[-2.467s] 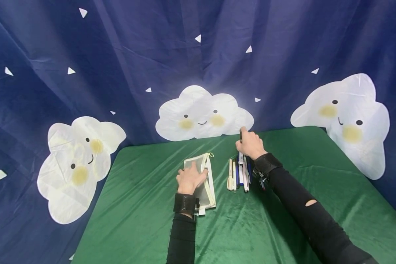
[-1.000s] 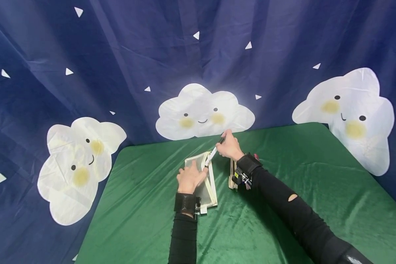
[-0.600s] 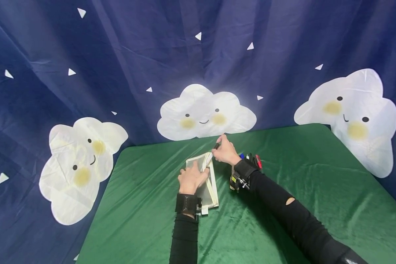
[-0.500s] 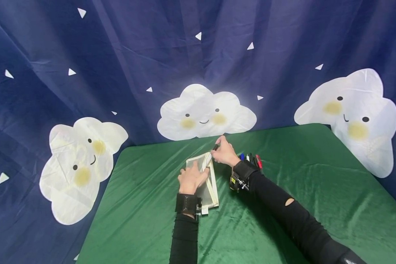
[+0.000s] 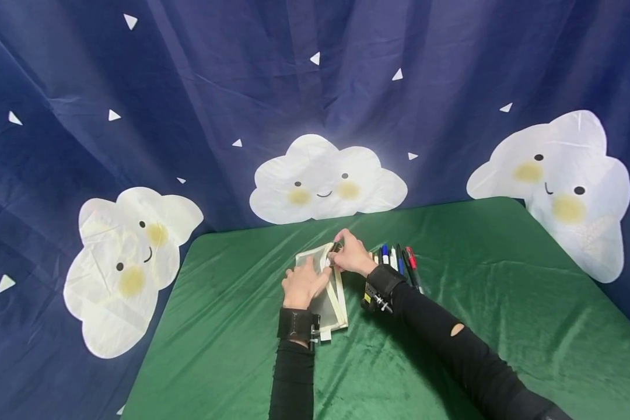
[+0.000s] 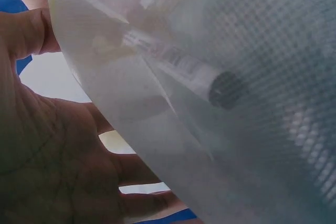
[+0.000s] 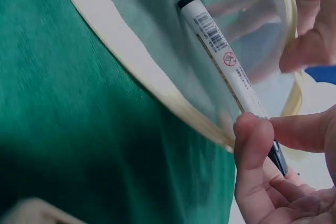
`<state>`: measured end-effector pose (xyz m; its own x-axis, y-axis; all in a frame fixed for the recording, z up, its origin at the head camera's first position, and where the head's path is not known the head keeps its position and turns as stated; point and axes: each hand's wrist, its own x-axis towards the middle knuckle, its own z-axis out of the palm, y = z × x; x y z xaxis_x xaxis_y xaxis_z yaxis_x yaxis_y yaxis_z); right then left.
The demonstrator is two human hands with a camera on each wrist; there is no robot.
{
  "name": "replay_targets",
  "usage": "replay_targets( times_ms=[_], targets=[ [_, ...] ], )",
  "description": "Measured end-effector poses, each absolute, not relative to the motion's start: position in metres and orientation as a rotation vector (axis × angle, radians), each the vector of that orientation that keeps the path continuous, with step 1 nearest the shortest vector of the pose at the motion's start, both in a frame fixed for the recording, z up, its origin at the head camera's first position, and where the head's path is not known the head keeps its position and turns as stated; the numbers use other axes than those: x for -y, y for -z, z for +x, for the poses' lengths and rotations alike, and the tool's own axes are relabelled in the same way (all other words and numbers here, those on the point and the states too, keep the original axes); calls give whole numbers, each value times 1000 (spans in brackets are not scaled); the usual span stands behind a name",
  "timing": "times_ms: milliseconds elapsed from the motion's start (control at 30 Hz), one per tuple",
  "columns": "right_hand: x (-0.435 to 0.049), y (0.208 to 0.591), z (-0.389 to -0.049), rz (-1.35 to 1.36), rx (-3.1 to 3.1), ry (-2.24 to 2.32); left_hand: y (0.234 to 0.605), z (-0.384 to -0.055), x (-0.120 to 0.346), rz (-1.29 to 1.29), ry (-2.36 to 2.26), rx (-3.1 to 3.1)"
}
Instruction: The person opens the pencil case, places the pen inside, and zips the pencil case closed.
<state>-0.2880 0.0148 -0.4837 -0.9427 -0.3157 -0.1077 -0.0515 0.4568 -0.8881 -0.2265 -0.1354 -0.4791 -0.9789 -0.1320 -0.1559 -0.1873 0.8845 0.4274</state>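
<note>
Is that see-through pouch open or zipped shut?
The pouch is open: its edges stand apart, and a white marker, pinched by the right hand, reaches in between them.

White with black ends, the marker point(image 7: 227, 59) we picture carries a black barcode and a symbol ringed in red. We see the pouch point(image 5: 323, 308) in translucent, whitish material showing a fine grid, edged in cream, over the deep green of the worktop point(image 5: 215, 332). Among the pens point(image 5: 401, 265) we find blue, black, white and red. Sleeves point(image 5: 291, 379) and wrist straps point(image 5: 295, 324) are black. Behind, we note a navy curtain point(image 5: 231, 76) scattered with white triangles point(image 5: 397, 75) and bearing white clouds point(image 5: 322, 181), each cloud with soft yellow cheeks, dark eyes and a thin dark smile.
</note>
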Motion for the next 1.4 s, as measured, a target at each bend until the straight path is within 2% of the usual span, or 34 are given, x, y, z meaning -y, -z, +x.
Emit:
replay_targets(
  times_ms=[600,1400],
  targets=[
    [4,504,-274,-221,-2330,1555,479,-227,139,-246,-712,-2928],
    [-4,504,-267,-485,-2317,1377,483,-227,132,-228,-622,-2971]
  ],
)
